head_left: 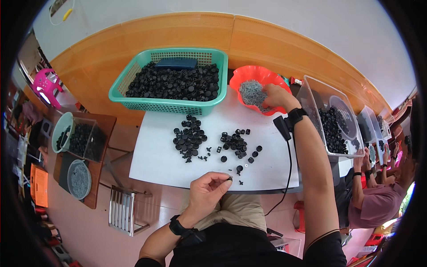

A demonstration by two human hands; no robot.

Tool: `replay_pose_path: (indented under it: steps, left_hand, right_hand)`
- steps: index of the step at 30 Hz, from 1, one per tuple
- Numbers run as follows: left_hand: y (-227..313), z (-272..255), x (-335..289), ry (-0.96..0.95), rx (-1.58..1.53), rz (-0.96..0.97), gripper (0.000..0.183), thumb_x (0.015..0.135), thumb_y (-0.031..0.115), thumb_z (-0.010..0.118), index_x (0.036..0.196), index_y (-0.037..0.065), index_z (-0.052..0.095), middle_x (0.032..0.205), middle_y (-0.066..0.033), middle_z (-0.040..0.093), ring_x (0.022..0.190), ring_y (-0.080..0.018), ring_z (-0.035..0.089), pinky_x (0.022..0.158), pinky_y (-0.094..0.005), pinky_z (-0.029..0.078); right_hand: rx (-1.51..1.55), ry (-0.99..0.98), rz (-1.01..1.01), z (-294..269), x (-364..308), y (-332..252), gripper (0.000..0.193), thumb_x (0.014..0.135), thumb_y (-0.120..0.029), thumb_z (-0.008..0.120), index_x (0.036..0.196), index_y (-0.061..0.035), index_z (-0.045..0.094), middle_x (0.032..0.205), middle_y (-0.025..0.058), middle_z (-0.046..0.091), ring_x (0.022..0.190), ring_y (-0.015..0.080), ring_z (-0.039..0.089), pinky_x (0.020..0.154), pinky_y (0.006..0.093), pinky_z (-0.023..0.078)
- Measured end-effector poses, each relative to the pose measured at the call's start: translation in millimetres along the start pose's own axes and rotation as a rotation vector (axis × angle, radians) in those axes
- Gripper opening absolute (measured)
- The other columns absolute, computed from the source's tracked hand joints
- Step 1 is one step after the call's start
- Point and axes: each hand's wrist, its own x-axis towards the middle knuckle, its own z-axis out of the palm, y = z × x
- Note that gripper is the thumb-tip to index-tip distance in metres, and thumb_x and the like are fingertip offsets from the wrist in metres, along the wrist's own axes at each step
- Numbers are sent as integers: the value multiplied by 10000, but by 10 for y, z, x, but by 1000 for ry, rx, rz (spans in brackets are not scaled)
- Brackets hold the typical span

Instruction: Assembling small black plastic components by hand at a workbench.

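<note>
My left hand is closed in a pinch near the table's front edge, holding a small black plastic part mostly hidden by the fingertips. My right hand reaches into a red scalloped bowl, thumb and forefinger apart among small grey metal pieces. On the white tabletop lie a heap of round black caps and, to its right, a second heap of black parts. A single black part and a few tiny bits lie just beyond my left hand.
A green basket full of black parts stands at the back, with a dark blue box inside. Right of the bowl is a clear bin. A black cable hangs from my right wrist. A co-worker sits at far right.
</note>
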Motion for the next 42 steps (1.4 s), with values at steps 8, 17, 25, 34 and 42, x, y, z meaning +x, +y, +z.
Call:
replay_pose_path:
  steps: [8, 17, 25, 34, 42]
  left_hand:
    - [-59, -38, -5, -33, -77, -20, 153, 937, -10, 691, 1086, -34, 669, 1042, -105, 710, 919, -126, 677, 797, -284, 604]
    - [-52, -24, -4, -31, -100, -3, 166, 923, -10, 715, 1086, -24, 685, 1001, -63, 716, 887, -85, 659, 812, -224, 540]
    - [-50, -15, -13, -1, -65, 6, 168, 925, 36, 735, 1074, -28, 692, 932, -49, 715, 816, -54, 636, 695, -195, 513]
    - [-68, -18, -22, -17, -25, -9, 164, 924, -3, 715, 1080, -33, 673, 971, -65, 709, 854, -95, 656, 788, -230, 545]
    - [-50, -8, -30, -4, -8, -10, 161, 920, -5, 718, 1073, -33, 679, 982, -66, 712, 854, -96, 655, 792, -232, 545]
  right_hand:
    - [62, 43, -40, 44, 39, 81, 380, 691, -110, 771, 1063, -33, 752, 1098, 238, 711, 1038, 345, 697, 874, 398, 556]
    - [149, 355, -162, 59, 6, 217, 154, 757, -60, 755, 862, 53, 742, 686, 184, 702, 612, 260, 712, 610, 370, 559]
    - [197, 363, -165, 37, -160, 71, 107, 720, -63, 768, 813, -13, 748, 800, 204, 710, 781, 343, 718, 711, 411, 564]
    - [291, 411, -149, -30, -320, 4, 112, 730, -46, 773, 794, 38, 734, 646, 175, 685, 609, 267, 706, 626, 359, 548]
    - [517, 413, -164, -275, -695, -204, 113, 750, -38, 731, 816, 53, 743, 614, 140, 680, 561, 182, 685, 583, 314, 539]
